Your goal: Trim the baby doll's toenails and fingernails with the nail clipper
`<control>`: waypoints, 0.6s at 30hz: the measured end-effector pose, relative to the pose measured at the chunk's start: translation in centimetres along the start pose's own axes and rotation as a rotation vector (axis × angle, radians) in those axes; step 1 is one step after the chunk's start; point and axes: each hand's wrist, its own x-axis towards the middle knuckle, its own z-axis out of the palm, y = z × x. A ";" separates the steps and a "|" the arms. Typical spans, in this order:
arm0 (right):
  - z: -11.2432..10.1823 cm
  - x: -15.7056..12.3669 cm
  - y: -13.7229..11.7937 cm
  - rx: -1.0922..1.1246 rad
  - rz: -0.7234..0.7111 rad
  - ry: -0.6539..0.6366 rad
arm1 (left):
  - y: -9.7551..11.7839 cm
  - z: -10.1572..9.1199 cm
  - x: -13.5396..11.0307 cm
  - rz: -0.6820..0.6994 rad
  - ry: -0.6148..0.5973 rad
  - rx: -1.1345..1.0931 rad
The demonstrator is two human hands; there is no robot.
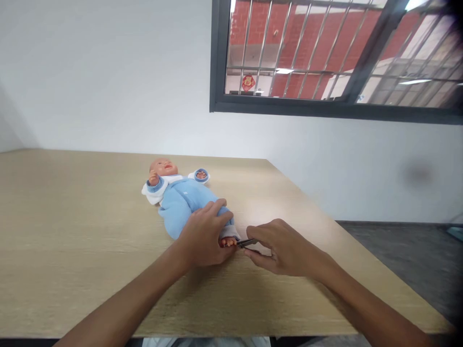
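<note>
A baby doll [180,196] in a light blue suit lies on its back on the wooden table [72,231], head toward the far wall. My left hand [203,238] is closed around the doll's lower leg, holding its bare foot [228,242]. My right hand [280,246] is closed on a small dark metal tool [247,242], likely a nail clipper, whose tip meets the doll's toes.
The table's right edge [361,250] runs diagonally, with dark floor [408,255] beyond it. A white wall stands behind the table, and a barred window [325,53] sits at the upper right. The front table edge lies just below my forearms.
</note>
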 end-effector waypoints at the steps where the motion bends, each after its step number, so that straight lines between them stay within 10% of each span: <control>1: -0.1 0.0 0.0 0.016 -0.001 -0.020 | 0.0 0.0 0.0 0.002 0.000 0.001; 18: -0.4 -0.1 0.0 0.032 -0.006 0.172 | 0.2 -0.1 0.0 0.000 0.001 -0.011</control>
